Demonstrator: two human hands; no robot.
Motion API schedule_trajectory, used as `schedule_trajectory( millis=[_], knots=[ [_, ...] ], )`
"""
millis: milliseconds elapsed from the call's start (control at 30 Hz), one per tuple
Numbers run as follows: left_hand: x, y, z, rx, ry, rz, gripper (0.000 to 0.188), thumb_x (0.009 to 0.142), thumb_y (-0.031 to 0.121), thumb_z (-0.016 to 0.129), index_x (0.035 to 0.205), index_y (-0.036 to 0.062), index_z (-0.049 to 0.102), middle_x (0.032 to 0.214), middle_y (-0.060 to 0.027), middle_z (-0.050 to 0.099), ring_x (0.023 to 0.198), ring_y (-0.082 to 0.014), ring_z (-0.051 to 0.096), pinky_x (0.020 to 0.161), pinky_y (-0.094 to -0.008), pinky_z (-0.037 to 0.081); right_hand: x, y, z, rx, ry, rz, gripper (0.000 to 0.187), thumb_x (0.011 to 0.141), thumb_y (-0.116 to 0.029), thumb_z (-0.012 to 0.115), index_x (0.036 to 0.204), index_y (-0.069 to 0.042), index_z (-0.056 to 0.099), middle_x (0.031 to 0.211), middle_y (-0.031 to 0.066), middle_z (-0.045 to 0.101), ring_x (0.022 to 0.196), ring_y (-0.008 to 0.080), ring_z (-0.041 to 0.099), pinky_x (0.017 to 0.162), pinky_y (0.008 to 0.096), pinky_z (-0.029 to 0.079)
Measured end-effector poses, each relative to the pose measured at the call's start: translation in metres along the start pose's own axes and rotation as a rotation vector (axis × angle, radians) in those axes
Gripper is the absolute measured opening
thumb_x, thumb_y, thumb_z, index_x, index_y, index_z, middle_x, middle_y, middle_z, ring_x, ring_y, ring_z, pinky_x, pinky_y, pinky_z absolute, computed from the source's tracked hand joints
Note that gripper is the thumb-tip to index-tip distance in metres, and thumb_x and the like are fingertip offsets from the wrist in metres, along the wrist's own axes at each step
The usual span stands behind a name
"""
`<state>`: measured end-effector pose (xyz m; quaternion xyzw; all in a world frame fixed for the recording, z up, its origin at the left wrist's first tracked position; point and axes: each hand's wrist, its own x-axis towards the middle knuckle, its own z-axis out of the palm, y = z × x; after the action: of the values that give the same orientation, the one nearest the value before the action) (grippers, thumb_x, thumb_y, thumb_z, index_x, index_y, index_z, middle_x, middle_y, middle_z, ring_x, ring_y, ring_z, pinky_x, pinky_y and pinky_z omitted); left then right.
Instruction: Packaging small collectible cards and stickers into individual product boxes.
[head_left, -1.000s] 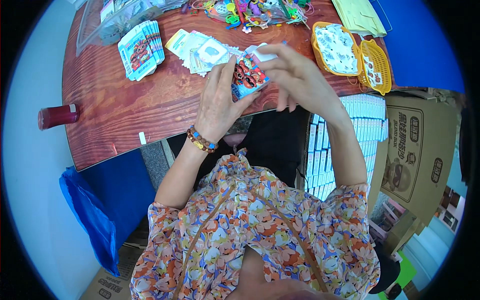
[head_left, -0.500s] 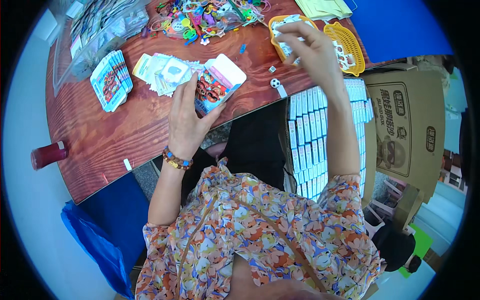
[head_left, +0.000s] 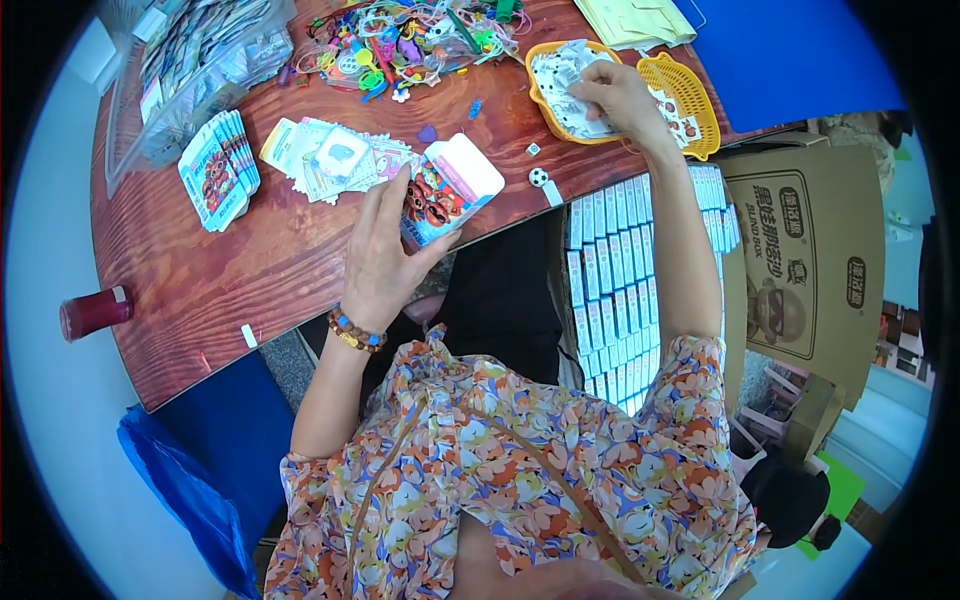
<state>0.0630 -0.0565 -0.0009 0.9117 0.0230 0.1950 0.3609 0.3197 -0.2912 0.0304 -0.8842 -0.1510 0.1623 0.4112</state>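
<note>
In my left hand (head_left: 382,250) is a small printed cardboard box (head_left: 440,200), held between thumb and fingers above the table's near edge. Its top flap is raised, showing white and pink. My right hand (head_left: 622,105) reaches over a yellow plastic basket (head_left: 535,92) full of small white packets (head_left: 570,75). The right fingertips are pinched together at the packets; whatever is between them is too small to make out. Left of the box lies a loose pile of cards and stickers (head_left: 335,165), with a row of flat printed boxes (head_left: 218,170) beyond it.
A second yellow basket (head_left: 708,130) holds small printed pieces. Colourful trinkets (head_left: 400,50) heap at the back, beside a clear bin (head_left: 125,130) of packets. A small soccer ball (head_left: 538,177) sits near the edge. Below right, a carton (head_left: 800,250) stands by rows of packed boxes (head_left: 610,270).
My right hand has come down from above the basket to its packets, and its spread fingers have closed to a pinch. The box in my left hand has shifted slightly right and down.
</note>
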Motion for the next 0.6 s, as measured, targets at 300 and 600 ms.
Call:
schedule_trajectory(
  millis=[300,600],
  knots=[
    [0.001,0.007,-0.001,0.01,-0.039,-0.014,0.082,0.073,0.025,0.085,0.141,-0.001,0.046,0.117,-0.0201,0.058,0.104,-0.0366,0.062,0.086,-0.0446,0.052,0.013,0.0,0.007,-0.332,0.072,-0.145,0.031,0.083,-0.02,0.075,0.105,0.0,0.066,0.076,0.0021,0.064,0.059,0.0077,0.059,0.054,0.0249,0.044],
    [0.002,0.004,-0.003,0.001,-0.055,-0.029,0.082,0.074,0.025,0.085,0.141,-0.0013,0.046,0.118,-0.0208,0.058,0.105,-0.0376,0.062,0.087,-0.045,0.052,0.011,0.002,-0.001,-0.179,0.085,-0.165,0.021,0.088,-0.023,0.07,0.091,-0.001,0.071,0.065,0.0003,0.058,0.057,0.0061,0.054,0.052,0.0243,0.039]
  ],
)
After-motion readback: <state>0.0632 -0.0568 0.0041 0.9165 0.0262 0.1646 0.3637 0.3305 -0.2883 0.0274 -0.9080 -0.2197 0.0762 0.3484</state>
